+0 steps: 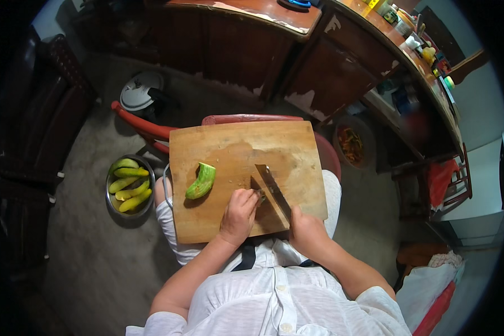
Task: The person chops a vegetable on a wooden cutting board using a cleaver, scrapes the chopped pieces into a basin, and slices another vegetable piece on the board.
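Note:
A wooden cutting board (243, 143) lies across my lap. My right hand (308, 233) grips the handle of a knife (274, 189), its dark blade held edge-on above the board and pointing away from me. Beside the blade, my left hand (240, 212) rests on the board, its bent fingertips on a small dark piece (261, 196) that is mostly hidden and too small to name. A curved length of green cucumber (201, 181), cut at its upper end, lies on the board's left part. A few tiny bits are scattered near my left fingers.
A metal bowl (108, 185) of several yellow-green cucumbers stands on the floor at left. A red plastic chair (145, 126) is behind the board, near a lidded pot (139, 93). A plastic tub (367, 147) of food scraps stands at right by the wooden cabinets (336, 71).

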